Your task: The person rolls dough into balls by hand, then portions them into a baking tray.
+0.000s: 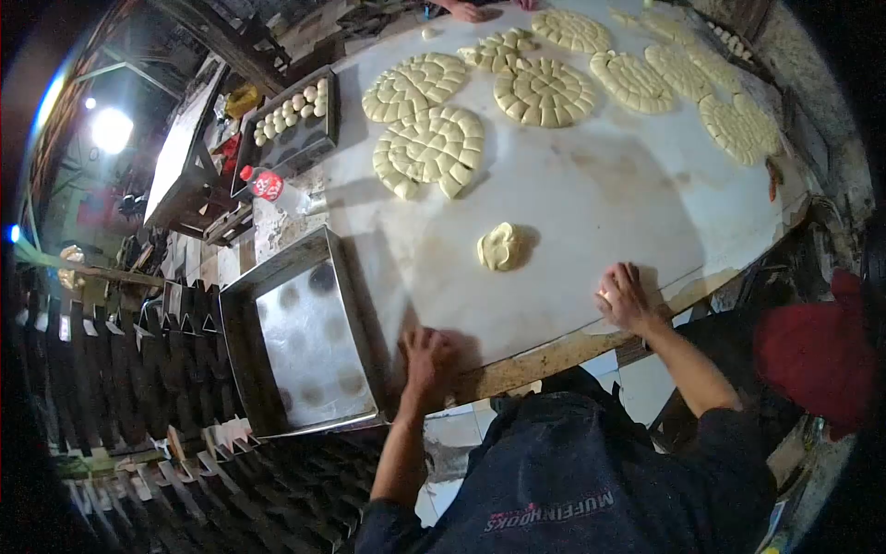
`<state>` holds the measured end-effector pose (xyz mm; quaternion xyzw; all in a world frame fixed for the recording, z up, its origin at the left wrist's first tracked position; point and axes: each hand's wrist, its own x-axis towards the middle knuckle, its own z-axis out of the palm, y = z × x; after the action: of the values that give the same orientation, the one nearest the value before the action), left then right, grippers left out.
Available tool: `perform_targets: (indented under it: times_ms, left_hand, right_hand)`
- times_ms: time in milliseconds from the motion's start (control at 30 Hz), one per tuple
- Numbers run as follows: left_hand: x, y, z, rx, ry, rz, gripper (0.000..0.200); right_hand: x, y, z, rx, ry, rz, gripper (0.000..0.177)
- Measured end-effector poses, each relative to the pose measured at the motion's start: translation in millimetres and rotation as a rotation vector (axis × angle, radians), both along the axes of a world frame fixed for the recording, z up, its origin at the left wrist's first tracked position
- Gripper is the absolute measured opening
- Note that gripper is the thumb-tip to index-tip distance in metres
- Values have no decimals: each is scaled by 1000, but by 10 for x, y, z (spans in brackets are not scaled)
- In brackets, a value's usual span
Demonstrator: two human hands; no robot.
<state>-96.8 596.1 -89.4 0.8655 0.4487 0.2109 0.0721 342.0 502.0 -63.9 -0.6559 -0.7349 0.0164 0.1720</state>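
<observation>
My left hand [427, 360] is pressed down on the pale tabletop [554, 194] by its front edge, right of an empty metal tray [314, 342]. Its fingers are curled, and whatever is under them is hidden. Farther right, my right hand [625, 295] also rests on the tabletop with bent fingers; a small pale spot shows beside the thumb, too little to name. Between and beyond both hands lies a lump of yellowish dough [499, 247], touched by neither.
Cut dough rounds [429, 150] cover the far side of the table. Another tray [318, 152] at the back left holds several dough balls [297, 111]. A red-labelled bottle [268, 185] stands near it. Another person's hand [468, 12] shows at the far edge.
</observation>
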Motion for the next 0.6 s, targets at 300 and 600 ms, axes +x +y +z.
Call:
perform_targets:
  times_ms: [300,600]
  left_hand:
    - [1290,-29,130,-169,-86,32,33]
    - [964,814,360,-34,-81,223,18]
  right_hand:
    - [-688,681,9,-9,346,128,15]
    - [288,1396,103,150,158,-1,16]
